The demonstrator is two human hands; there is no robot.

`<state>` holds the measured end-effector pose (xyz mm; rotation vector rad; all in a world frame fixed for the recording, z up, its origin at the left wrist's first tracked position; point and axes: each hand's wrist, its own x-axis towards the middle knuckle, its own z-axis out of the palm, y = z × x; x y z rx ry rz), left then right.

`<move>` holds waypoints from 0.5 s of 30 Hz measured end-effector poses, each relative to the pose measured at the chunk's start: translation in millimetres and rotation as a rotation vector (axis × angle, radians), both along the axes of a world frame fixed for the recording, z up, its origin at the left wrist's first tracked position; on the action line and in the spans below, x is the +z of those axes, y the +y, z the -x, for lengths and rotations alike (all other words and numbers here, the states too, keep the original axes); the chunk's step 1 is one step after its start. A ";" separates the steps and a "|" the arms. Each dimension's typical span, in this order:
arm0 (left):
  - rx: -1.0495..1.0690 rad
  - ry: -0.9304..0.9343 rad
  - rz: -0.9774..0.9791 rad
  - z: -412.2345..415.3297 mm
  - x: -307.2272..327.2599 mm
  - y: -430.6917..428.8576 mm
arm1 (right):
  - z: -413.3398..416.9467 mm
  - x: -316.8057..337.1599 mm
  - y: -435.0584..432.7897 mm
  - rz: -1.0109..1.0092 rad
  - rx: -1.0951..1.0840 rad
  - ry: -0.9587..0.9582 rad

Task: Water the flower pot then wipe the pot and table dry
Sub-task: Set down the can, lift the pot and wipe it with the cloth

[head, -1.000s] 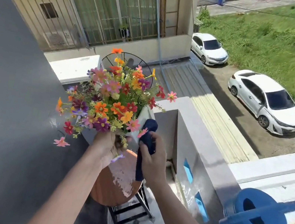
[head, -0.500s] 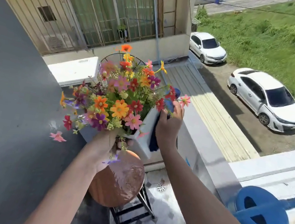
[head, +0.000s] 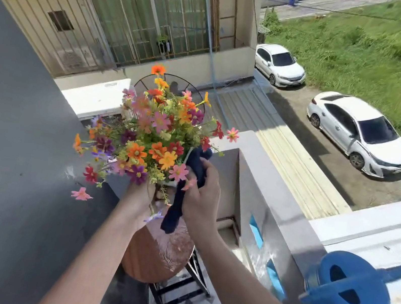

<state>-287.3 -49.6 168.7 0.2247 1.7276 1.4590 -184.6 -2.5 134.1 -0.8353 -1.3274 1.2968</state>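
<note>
So the white flower pot (head: 188, 156), stuffed with colourful flowers (head: 154, 133), is held up in the air just above the round wooden table (head: 158, 253). It's gripped from underneath by the left hand (head: 140, 195), fingers curled round its base. A dark blue cloth (head: 190, 182) is clutched in the right hand (head: 203, 194) and pressed against the pot's right side. A blue watering can (head: 346, 287) is parked on the ledge, well right of the table.
</note>
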 end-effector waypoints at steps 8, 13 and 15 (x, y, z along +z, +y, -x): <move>-0.098 -0.010 -0.011 2.5 -13.6 -13.9 | 14.6 -4.5 78.9 0.047 -0.175 -0.127; -0.166 -0.031 -0.061 -10.2 -3.6 -16.6 | 10.7 -12.6 91.0 0.228 0.020 -0.392; -0.144 0.020 -0.031 -9.7 0.2 -9.5 | 10.8 -2.5 70.6 0.072 -0.139 -0.149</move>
